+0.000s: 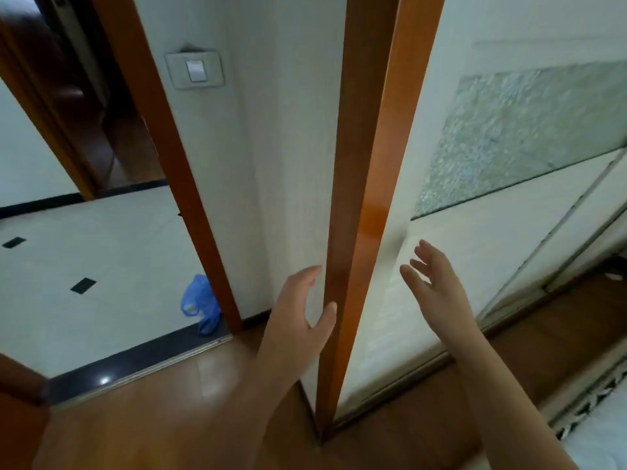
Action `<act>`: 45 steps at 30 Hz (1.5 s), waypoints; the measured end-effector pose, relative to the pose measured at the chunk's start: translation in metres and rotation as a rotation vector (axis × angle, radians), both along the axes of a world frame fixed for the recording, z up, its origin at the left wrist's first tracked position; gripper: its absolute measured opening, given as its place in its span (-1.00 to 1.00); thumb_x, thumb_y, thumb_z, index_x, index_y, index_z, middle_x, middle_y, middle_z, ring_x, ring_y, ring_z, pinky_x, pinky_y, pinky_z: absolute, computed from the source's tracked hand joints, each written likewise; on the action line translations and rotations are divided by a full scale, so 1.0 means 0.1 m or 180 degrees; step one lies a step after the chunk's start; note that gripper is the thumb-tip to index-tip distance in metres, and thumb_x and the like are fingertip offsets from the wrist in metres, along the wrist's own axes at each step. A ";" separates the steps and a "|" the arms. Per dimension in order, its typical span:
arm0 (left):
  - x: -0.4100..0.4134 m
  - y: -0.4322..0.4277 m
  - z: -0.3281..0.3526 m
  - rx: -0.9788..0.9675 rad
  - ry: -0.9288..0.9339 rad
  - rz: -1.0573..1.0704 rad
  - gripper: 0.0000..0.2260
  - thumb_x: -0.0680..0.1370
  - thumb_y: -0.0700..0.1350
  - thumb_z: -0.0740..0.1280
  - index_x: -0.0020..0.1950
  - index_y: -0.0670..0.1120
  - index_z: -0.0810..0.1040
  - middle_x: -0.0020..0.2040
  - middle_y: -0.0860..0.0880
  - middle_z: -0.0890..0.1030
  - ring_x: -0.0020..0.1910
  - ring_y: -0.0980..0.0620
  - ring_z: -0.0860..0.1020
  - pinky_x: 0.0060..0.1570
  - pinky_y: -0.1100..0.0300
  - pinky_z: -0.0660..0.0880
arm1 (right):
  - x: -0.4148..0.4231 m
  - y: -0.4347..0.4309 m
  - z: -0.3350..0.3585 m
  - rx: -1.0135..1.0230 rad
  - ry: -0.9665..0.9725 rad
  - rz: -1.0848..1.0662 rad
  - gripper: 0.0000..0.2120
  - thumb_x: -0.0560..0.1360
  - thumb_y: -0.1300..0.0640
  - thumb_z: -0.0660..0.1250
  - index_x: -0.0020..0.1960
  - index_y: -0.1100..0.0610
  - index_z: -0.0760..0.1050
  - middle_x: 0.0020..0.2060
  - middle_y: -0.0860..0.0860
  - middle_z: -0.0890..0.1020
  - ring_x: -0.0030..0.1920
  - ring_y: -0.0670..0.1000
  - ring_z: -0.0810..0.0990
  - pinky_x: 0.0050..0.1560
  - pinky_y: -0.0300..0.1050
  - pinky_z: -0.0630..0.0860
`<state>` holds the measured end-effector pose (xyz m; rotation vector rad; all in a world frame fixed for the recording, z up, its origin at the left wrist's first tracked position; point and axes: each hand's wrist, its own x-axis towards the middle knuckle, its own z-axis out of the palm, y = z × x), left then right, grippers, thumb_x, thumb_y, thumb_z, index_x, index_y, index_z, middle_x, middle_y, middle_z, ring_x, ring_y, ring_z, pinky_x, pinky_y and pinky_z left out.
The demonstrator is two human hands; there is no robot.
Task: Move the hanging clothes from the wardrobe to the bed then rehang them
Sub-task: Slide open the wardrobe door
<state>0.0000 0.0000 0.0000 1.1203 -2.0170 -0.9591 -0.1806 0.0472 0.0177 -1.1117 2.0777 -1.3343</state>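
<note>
Wooden floor is meeting the wardrobe, whose shut sliding door is presumably hiding the clothes, while the left hand and right hand, both spread and empty, are reaching toward it; flat fingers pushing near the door's edge would likely slide it smoothly.

My hands at the wardrobe corner.
My left hand is spread beside the wooden post; my right hand is raised, fingers straight, before its pale front.

No writing, label or number can be read anywhere here (the wall switch has a plain face).
</note>
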 end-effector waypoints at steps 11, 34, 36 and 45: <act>-0.41 -0.36 0.15 -0.0788 0.0236 -0.0075 -0.40 0.38 0.36 0.09 0.36 0.17 0.10 0.41 0.03 0.35 0.38 0.07 0.33 0.37 0.04 0.33 | -0.11 -0.44 0.06 -0.0270 0.0003 0.0028 -0.43 0.48 -0.23 0.05 0.44 -0.07 0.21 0.26 -0.13 0.45 0.28 -0.11 0.41 0.33 -0.03 0.37; -1.29 -0.16 0.80 -0.2148 0.1081 -0.0302 -0.60 0.49 0.02 0.19 0.30 -0.04 0.31 0.28 -0.01 0.50 0.24 0.16 0.45 0.15 0.36 0.45 | -0.95 -0.52 1.43 -0.0943 0.1315 -0.0648 -0.72 0.47 -0.09 0.28 0.03 0.09 0.35 -0.13 -0.06 0.47 -0.17 -0.15 0.47 -0.20 -0.42 0.40; -1.53 -0.27 0.83 -0.1683 0.1172 -0.0363 -0.50 0.45 0.07 0.17 0.36 -0.02 0.19 0.35 -0.06 0.42 0.34 0.16 0.29 0.29 0.52 0.15 | -0.95 -0.64 1.61 -0.0773 0.1693 -0.0759 -0.57 0.41 -0.17 0.32 -0.05 0.15 0.26 -0.26 -0.08 0.37 -0.31 -0.13 0.37 -0.36 -0.25 0.30; -2.31 -0.64 0.76 -0.1225 0.1204 0.0008 -0.52 0.47 0.02 0.23 0.27 -0.28 0.41 0.13 -0.25 0.59 0.07 -0.15 0.61 0.07 0.37 0.39 | -1.25 -0.78 1.68 -0.0664 0.1824 -0.0782 -0.47 0.30 -0.20 0.40 -0.11 0.11 0.17 -0.33 -0.12 0.27 -0.38 -0.16 0.27 -0.43 -0.28 0.15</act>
